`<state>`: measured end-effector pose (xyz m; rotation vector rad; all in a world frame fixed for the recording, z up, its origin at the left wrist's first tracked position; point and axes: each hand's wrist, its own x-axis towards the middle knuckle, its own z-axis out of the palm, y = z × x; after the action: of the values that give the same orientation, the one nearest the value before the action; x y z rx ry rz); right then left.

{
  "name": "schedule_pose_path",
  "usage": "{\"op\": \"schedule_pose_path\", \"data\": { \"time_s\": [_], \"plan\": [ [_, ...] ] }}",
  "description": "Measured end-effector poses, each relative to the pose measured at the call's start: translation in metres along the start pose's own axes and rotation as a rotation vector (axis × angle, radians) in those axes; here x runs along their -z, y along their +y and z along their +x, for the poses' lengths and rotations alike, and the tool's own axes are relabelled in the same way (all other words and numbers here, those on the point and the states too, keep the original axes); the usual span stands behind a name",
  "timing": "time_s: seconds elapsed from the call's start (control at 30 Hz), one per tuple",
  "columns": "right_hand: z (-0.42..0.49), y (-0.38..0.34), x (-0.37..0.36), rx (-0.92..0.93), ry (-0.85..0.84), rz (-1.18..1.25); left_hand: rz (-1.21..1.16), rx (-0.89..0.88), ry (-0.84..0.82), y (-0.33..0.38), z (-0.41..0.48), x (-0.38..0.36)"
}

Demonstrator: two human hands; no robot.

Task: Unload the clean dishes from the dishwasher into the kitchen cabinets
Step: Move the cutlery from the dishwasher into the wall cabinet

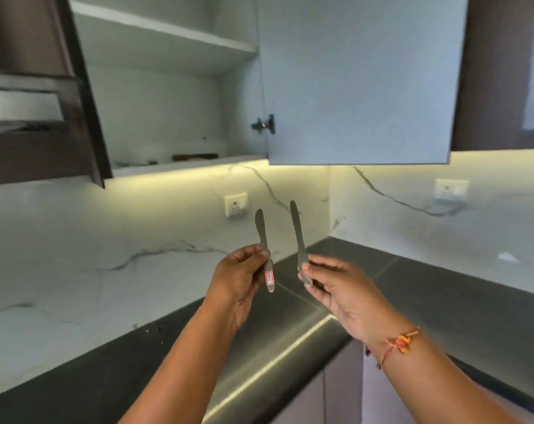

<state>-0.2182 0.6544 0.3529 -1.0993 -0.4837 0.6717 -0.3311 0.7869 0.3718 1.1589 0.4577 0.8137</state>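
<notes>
My left hand [238, 278] pinches the handle of a steel table knife [261, 229] whose blade points up; a small red-and-white sticker sits on its handle. My right hand [339, 293] pinches a second steel knife [296, 228] by its handle, blade also upright. The two knives stand side by side, a little apart, above the dark countertop [427, 289]. Overhead, the wall cabinet [167, 117] is open, its door [357, 81] swung out to the right. A few small dark items lie on its bottom shelf [195, 157].
A white marble backsplash with two wall sockets [236, 204] [451, 188] runs behind the corner counter. A dark range hood [30, 102] hangs at the left. Another dark cabinet [504, 71] hangs at the right. Base cabinet fronts show below the counter edge.
</notes>
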Motion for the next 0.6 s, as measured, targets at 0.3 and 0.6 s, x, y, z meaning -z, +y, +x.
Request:
{"op": "schedule_pose_path", "data": {
  "time_s": [0.3,0.6],
  "plan": [
    [0.093,-0.040,-0.128,0.170,-0.236,-0.085,0.296,-0.293,0.177,0.117,0.071,0.049],
    [0.241,-0.101,-0.166,0.377,-0.171,-0.305,0.536,-0.345,0.258,0.172,0.203,0.018]
  ]
}}
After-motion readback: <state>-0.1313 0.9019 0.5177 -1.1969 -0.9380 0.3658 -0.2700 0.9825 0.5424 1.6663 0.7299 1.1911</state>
